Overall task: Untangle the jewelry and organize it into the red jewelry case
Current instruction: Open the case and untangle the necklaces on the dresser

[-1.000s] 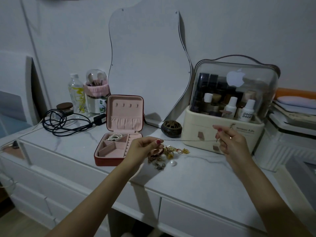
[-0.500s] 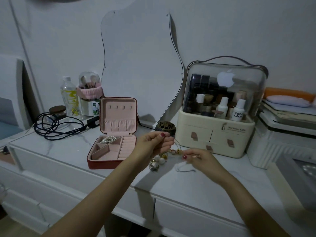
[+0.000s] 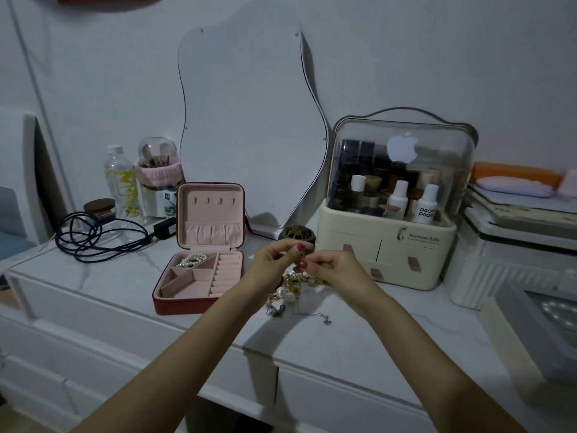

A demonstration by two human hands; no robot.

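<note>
marble dresser top [image 3: 93, 276] | grey wall [image 3: 406, 57] | both hands' fingers [image 3: 298, 248] pinching jewelry [image 3: 292, 287]

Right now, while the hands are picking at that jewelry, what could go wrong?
1. Both hands, left and right, pinch something tiny above the tangled jewelry pile. Pulling hard might tighten knots or snap a thin chain.
2. The thin chain lies loose toward the dresser's front edge, so a tug could drag it off.
3. The pearls might roll away if the pile gets jostled.
</note>
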